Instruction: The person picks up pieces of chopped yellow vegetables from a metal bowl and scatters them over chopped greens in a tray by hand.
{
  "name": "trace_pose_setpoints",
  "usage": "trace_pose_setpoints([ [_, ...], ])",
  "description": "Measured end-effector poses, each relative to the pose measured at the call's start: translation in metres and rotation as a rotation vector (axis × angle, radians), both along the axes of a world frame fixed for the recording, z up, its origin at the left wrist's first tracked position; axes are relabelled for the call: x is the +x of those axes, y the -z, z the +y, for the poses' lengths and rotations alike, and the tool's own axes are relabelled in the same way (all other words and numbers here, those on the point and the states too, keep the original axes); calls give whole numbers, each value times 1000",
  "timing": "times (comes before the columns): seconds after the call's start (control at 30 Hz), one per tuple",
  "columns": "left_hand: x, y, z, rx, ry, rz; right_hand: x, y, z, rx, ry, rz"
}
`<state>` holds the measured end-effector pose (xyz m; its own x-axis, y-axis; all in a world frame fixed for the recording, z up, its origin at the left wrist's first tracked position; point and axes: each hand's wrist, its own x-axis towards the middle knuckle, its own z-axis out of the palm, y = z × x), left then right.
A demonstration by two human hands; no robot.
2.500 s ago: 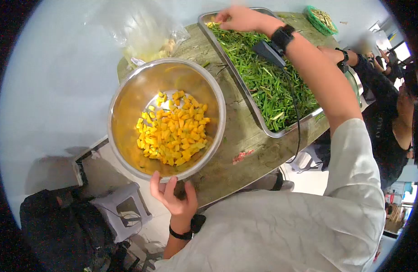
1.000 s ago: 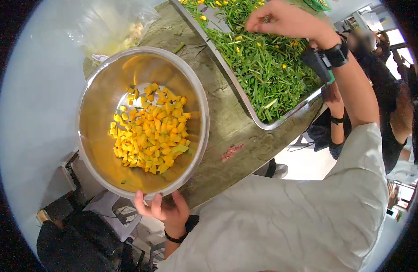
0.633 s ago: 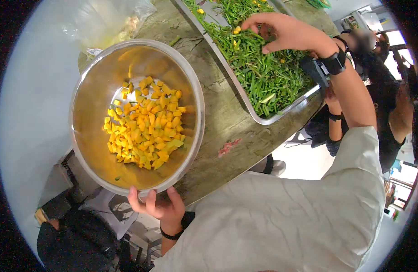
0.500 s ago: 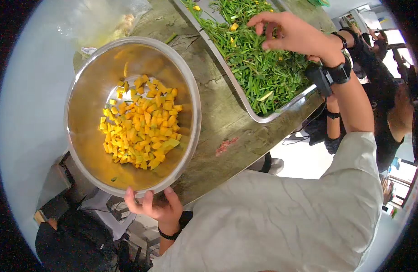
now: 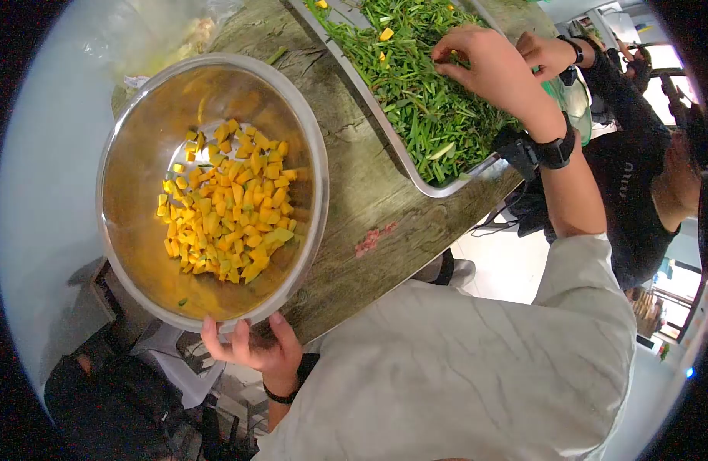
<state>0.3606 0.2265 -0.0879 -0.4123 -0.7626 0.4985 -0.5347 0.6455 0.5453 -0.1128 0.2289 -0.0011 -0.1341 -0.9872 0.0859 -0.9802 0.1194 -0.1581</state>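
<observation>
A large metal bowl (image 5: 315,192) of diced orange-yellow pieces (image 5: 231,207) stands at the left. My left hand (image 5: 254,349) has its fingers curled on the bowl's near rim. At the top, a metal tray (image 5: 415,173) holds chopped greens (image 5: 415,100), with a few yellow pieces (image 5: 386,34) among them. Above these greens is my right hand (image 5: 484,69), its thumb and fingertips close together in a pinch; anything between them is too small to make out.
Another person's hand (image 5: 546,54) is near the tray's far right edge, beside a green container (image 5: 575,104). Reddish scraps (image 5: 375,239) lie on the table (image 5: 354,207). A clear plastic bag (image 5: 169,38) is beyond the bowl. Someone in black (image 5: 626,184) is at the right.
The view has shifted slightly. My right hand's fingers have drawn together over the greens. Another person's hand now shows beside it. My left hand stays at the bowl's rim.
</observation>
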Motion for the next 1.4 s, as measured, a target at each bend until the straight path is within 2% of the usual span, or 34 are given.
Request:
trace_pose_setpoints([
  [0.17,0,0,1,15,7,15,10,-13,16,94,-21,-163],
  [0.27,-2,4,0,25,11,85,14,-14,22,19,-80,-147],
  [0.37,-6,7,-1,35,8,164,18,-20,22,103,56,-232],
  [0.47,-5,4,-2,23,5,121,2,-6,19,-1,58,-256],
  [0.57,-5,3,-1,11,3,108,-2,6,10,-59,36,-154],
  [0.67,-4,5,-2,-2,10,103,-2,11,5,4,68,-183],
  [0.87,-2,2,-1,1,16,47,8,1,2,-11,42,-96],
  [0.97,-1,2,-1,-4,13,32,11,-11,5,-106,100,-197],
  [1.07,1,1,-1,-7,1,3,12,-19,4,-206,16,-177],
  [1.3,-3,0,-1,-14,-26,48,18,-17,-5,-162,95,-274],
  [1.4,-2,1,0,16,-16,79,4,-8,-3,-160,47,-140],
])
